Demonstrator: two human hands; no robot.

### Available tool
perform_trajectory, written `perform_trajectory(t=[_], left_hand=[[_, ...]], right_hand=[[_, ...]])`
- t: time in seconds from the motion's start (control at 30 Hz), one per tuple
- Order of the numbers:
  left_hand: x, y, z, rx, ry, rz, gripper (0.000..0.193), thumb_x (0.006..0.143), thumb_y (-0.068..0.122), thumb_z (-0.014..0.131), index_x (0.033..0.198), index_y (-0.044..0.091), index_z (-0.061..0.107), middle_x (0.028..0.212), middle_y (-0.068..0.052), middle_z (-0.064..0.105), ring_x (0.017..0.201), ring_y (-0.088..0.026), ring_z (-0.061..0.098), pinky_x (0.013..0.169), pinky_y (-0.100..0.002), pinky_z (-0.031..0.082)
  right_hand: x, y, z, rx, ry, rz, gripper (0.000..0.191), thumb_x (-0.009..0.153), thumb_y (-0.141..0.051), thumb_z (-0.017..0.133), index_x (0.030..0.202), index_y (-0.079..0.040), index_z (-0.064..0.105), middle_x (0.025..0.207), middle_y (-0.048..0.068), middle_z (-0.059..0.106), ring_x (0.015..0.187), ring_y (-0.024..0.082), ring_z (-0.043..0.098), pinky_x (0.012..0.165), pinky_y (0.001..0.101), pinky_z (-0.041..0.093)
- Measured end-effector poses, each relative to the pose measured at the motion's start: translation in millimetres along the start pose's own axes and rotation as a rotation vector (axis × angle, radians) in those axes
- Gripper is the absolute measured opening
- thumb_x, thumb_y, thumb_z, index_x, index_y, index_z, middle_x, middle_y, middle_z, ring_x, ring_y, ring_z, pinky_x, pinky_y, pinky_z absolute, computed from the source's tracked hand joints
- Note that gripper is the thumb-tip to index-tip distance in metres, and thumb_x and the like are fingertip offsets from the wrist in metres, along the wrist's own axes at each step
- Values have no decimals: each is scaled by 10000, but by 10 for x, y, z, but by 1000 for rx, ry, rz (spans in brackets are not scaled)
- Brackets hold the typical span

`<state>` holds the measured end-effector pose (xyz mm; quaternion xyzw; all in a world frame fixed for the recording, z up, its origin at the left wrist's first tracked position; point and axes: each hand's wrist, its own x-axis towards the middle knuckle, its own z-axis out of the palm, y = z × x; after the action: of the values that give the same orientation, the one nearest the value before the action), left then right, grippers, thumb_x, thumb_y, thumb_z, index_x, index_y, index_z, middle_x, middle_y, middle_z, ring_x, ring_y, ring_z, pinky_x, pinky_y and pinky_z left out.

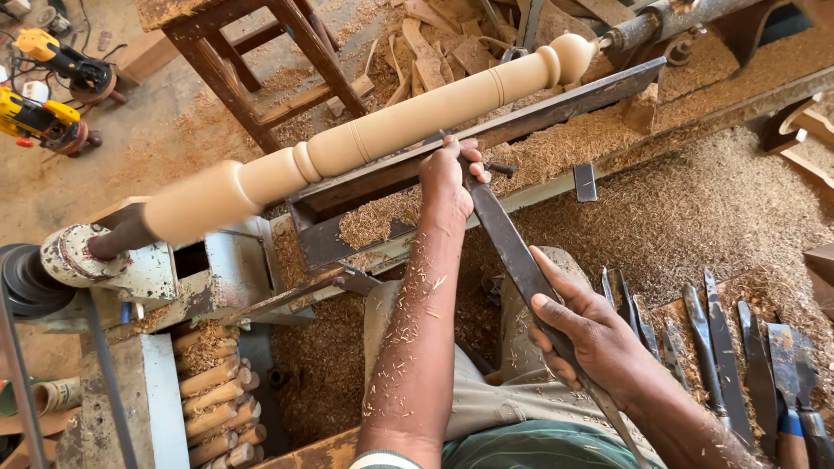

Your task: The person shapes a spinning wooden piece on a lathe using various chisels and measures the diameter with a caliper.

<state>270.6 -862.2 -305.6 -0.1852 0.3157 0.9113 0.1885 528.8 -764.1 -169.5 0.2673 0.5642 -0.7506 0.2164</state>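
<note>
Plainly, left hand (447, 178) and right hand (586, 334) each grip the long chisel (512, 252) against the pale spindle (391, 130).

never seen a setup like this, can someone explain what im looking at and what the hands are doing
The camera sits on the worker's head, looking down. The long pale turned wood piece is mounted in a wood lathe. Both hands hold one long flat metal chisel: the left hand presses its tip end onto the metal tool rest beside the wood, the right hand grips the handle end. Spare chisels lie at right, amid wood shavings.
</note>
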Motion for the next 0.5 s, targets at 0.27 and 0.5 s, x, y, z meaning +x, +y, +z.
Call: perform_trajectory(t=[0.27,0.5], left_hand=[[-18,48,66,21,42,24,288,1050,200,521,975,-72,576,670,-123,592,469,-168,510,414,-334,442],[72,33,-9,25,31,-13,330,1061,221,503,978,-83,603,671,-98,584,485,-159,507,435,-325,439]], right_hand=[[27,-104,24,-10,17,37,731,980,-232,546,1663,-363,319,616,49,512,369,121,399,326,263,348],[68,-128,21,-16,7,37,730,983,-238,550,1668,-347,320,610,57,514,384,121,420,347,254,359]])
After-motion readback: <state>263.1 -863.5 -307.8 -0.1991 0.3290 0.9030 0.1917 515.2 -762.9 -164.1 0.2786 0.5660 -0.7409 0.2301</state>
